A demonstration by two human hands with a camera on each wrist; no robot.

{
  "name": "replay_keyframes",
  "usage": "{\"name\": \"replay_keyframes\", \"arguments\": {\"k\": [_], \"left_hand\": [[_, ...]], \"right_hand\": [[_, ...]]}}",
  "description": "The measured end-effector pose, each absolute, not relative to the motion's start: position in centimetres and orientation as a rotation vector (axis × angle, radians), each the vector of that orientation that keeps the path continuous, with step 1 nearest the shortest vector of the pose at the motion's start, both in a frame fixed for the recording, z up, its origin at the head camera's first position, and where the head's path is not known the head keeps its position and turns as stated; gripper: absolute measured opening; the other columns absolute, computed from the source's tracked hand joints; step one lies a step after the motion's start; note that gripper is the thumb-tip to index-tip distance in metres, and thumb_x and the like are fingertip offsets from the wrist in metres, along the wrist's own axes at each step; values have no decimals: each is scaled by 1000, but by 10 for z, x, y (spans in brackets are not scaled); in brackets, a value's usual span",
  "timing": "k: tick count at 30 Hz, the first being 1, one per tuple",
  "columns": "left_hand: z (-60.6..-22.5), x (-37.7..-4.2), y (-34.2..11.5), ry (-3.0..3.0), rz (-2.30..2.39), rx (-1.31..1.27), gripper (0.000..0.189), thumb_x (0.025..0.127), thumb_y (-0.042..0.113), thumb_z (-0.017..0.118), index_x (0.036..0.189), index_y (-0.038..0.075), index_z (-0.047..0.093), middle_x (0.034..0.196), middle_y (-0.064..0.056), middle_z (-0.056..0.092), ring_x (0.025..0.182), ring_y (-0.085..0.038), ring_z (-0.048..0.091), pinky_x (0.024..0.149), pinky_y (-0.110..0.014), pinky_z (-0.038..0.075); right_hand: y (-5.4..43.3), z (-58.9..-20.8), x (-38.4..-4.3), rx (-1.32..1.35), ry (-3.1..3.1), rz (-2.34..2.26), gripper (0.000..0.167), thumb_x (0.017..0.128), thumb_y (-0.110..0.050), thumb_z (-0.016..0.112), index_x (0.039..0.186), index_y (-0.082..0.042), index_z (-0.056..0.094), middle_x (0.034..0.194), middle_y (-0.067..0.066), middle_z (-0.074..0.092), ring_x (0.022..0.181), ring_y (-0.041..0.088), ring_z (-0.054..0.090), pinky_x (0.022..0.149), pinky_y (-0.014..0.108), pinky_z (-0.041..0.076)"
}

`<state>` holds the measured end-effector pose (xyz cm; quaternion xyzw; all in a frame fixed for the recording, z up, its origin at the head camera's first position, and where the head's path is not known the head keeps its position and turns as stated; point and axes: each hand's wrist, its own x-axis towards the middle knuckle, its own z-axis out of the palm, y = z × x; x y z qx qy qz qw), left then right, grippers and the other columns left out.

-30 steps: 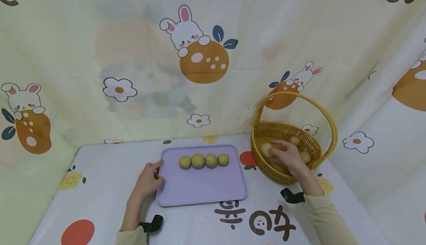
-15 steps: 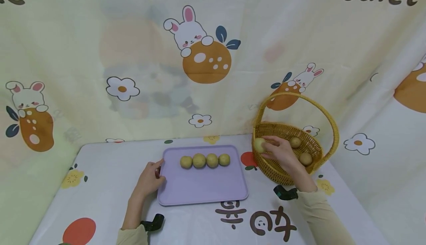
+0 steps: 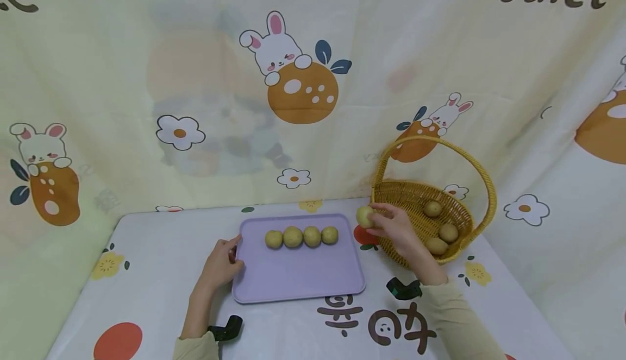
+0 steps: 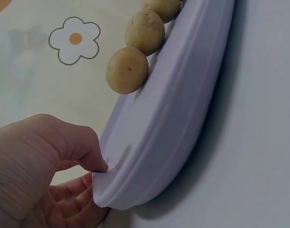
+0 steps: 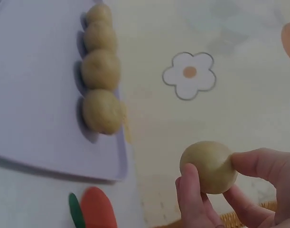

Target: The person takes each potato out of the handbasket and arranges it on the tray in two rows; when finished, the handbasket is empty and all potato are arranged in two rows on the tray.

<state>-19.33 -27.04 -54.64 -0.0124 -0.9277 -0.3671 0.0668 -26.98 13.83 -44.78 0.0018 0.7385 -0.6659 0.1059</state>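
Observation:
In the head view, my right hand [image 3: 398,232] holds a round, pale yellow potato [image 3: 364,216] in the air, just left of the wicker basket [image 3: 403,194]. The right wrist view shows this potato [image 5: 210,168] pinched between thumb and fingers. A lilac tray [image 3: 298,276] lies on the table, bearing a row of several potatoes [image 3: 293,237] along its far part. My left hand [image 3: 217,265] grips the tray's left edge. Up close in the left wrist view, the thumb presses on the rim, with the other fingers partly hidden beneath the tray [image 4: 154,137].
Three potatoes [image 3: 448,233] sit inside the basket, whose tall arched handle [image 3: 469,156] rises above it at the table's right. A patterned cloth covers the table [image 3: 161,262], and a printed curtain [image 3: 210,77] hangs close behind it.
My right hand has carried the potato up and leftward out of the basket, toward the tray. Another potato in the basket's front has come into sight. My left hand stays at the tray's edge.

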Motion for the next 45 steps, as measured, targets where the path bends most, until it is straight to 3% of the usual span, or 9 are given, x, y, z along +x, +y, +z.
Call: {"name": "replay_keyframes", "arguments": {"k": [7, 14, 19, 26, 31, 45], "left_hand": [[-544, -192, -270, -2788, -1099, -50, 64, 75, 2, 64, 137, -10, 51, 96, -16, 50, 76, -19, 47, 66, -32, 38], [-541, -190, -269, -2782, -1102, -57, 63, 74, 1, 64, 136, -11, 52, 97, -16, 50, 76, -19, 48, 66, -33, 39], [-541, -190, -269, -2778, -1113, -54, 64, 75, 1, 64, 136, -10, 51, 97, -15, 50, 76, -18, 47, 67, -32, 38], [-542, -189, -270, -2795, -1115, -33, 64, 75, 1, 64, 137, -10, 51, 97, -16, 49, 75, -19, 46, 66, -32, 38], [-542, -192, -269, -2820, -1124, -16, 65, 77, 1, 65, 139, -8, 49, 100, -16, 50, 76, -19, 47, 66, -32, 38], [-543, -193, -269, -2821, -1124, -22, 66, 77, 2, 66, 140, -8, 49, 99, -16, 50, 77, -19, 47, 67, -33, 38]], "right_hand": [[124, -453, -267, 70, 2172, -1996, 43, 95, -4, 57, 136, 8, 49, 111, 16, 54, 89, 16, 62, 78, 34, 56], [112, -459, -265, 104, 2174, -1979, 42, 93, -4, 60, 133, 7, 52, 103, 11, 58, 80, 12, 64, 71, 29, 56], [104, -466, -263, 80, 2150, -1998, 40, 94, -1, 58, 132, 9, 53, 106, 16, 58, 80, 15, 65, 75, 34, 57], [89, -478, -258, 30, 2134, -2017, 39, 92, 1, 59, 129, 11, 55, 98, 12, 62, 78, 15, 64, 75, 35, 57], [78, -483, -258, 10, 2084, -2066, 39, 92, 2, 58, 129, 12, 54, 106, 17, 62, 84, 16, 64, 81, 41, 56], [45, -491, -250, 5, 2050, -2073, 37, 88, 2, 62, 124, 11, 58, 97, 12, 65, 79, 14, 63, 72, 33, 56]]}}
